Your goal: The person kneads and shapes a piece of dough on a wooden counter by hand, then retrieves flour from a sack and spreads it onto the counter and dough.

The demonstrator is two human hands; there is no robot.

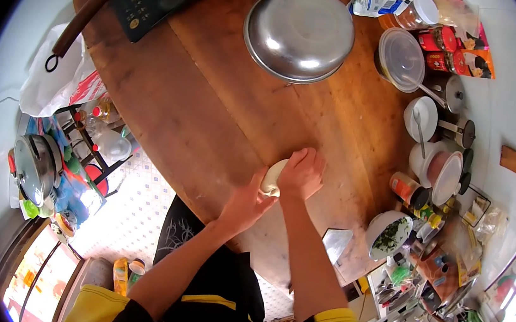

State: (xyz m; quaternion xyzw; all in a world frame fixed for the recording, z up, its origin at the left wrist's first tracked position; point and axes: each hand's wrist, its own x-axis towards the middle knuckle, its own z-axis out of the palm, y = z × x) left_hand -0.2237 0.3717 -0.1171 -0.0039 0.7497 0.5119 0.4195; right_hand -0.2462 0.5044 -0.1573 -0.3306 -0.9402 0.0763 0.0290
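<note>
A pale lump of dough lies on the wooden table near its front edge, pressed between my two hands. My left hand is against its left side, fingers closed along it. From the right, my right hand bears on the dough with curled fingers, covering part of it. Where the hands meet, the near end of the dough looks folded over. The undersides of both hands are hidden.
Behind the dough, an upturned metal bowl sits on the table. Jars, bowls and a bowl of chopped greens line the right side. Near my right forearm lies a cleaver blade. A long pan handle juts out at far left.
</note>
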